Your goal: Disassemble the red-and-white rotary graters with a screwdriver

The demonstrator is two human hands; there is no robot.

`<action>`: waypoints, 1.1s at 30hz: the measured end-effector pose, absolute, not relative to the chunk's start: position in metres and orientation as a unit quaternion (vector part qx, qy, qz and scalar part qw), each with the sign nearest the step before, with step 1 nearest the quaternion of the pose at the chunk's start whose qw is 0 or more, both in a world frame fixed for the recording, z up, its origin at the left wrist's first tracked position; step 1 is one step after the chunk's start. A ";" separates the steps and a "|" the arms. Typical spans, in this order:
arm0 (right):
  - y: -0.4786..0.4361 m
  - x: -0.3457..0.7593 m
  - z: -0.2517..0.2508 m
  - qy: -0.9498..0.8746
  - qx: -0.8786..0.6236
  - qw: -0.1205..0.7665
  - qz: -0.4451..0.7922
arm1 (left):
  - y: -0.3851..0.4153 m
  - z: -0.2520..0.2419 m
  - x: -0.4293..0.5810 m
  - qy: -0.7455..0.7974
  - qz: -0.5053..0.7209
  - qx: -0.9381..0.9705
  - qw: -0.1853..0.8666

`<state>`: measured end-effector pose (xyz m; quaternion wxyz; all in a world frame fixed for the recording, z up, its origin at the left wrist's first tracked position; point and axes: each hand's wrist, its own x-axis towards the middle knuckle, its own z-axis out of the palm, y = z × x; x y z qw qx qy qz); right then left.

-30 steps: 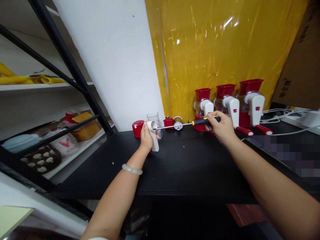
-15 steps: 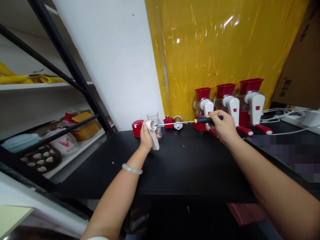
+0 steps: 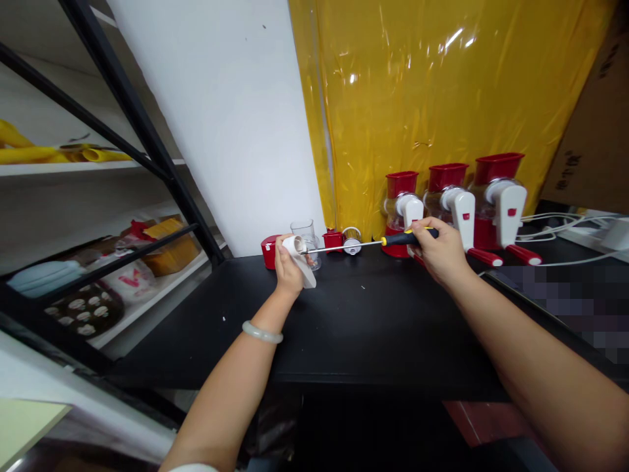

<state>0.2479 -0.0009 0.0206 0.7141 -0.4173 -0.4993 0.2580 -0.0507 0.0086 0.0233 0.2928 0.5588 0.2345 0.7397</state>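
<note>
My left hand (image 3: pixel 289 267) is closed round a white plastic crank arm (image 3: pixel 308 276) with a round hollow end. In my right hand (image 3: pixel 437 246) is a screwdriver (image 3: pixel 400 237) with a black and yellow handle, held nearly level. Its long shaft points left, and the tip is at the mouth of the crank arm's round end; how deep it sits I cannot tell. Behind my left hand stand a red base (image 3: pixel 270 252) and a clear plastic housing (image 3: pixel 303 229). A small red part (image 3: pixel 333 240) and a metal-and-white drum (image 3: pixel 352 241) are just right of them.
Three red and white rotary graters (image 3: pixel 500 203) line the back right of the black table (image 3: pixel 334 334). White cables (image 3: pixel 555 226) and a cardboard box (image 3: pixel 580 131) lie beyond. A black-framed shelf (image 3: pixel 147 137) stands left; yellow film (image 3: pixel 417 85) covers the back.
The crank arm has tilted slightly in my left hand, its lower end shifting right and up. The screwdriver stays at its round end. The whole view has shifted a little.
</note>
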 end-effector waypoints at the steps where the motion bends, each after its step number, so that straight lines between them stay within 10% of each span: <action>1: -0.001 0.248 0.021 -0.501 -0.417 0.713 0.258 | 0.008 0.023 -0.051 0.242 0.739 0.559 0.289; 33: -0.026 0.238 0.041 -0.550 -0.315 0.705 0.317 | 0.009 0.025 -0.049 0.266 0.745 0.539 0.290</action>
